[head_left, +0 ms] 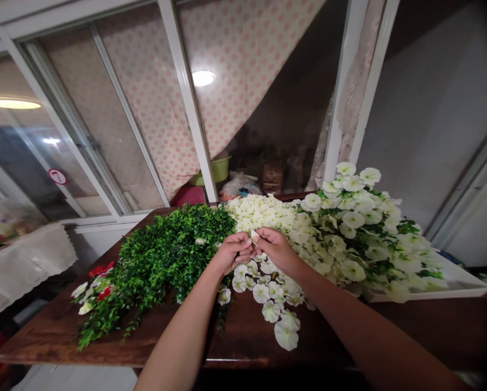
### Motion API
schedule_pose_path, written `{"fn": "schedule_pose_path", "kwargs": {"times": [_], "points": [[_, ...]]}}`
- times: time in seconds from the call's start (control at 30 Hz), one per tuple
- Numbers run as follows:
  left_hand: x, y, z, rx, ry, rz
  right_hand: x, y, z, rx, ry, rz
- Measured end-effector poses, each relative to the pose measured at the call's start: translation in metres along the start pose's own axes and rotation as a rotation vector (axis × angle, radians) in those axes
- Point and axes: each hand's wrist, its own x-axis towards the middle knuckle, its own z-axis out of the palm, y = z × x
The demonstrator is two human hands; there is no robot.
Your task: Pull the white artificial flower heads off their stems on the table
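Observation:
My left hand and my right hand meet above the middle of the table, fingertips pinched together. Between them is a small white artificial flower, mostly covered by the fingers; a thin pale part shows just below it. Beneath and behind my hands lies a heap of loose white flower heads, with several larger ones spread toward the front edge. To the left of my hands is a thick pile of green leafy sprigs.
A white tray on the right bears bunches of white flowers with green leaves. Red and white flowers lie at the left end of the dark wooden table. Sliding windows with a polka-dot curtain stand behind.

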Motion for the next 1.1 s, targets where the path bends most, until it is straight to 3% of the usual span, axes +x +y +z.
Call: {"fn": "schedule_pose_path", "kwargs": {"times": [0.37, 1.1], "points": [[-0.001, 0.002, 0.002, -0.023, -0.018, -0.006, -0.001, 0.002, -0.001, 0.139, -0.042, 0.060], [-0.006, 0.008, 0.011, -0.057, -0.061, 0.044, -0.007, -0.010, 0.000, 0.153, -0.093, 0.058]]}}
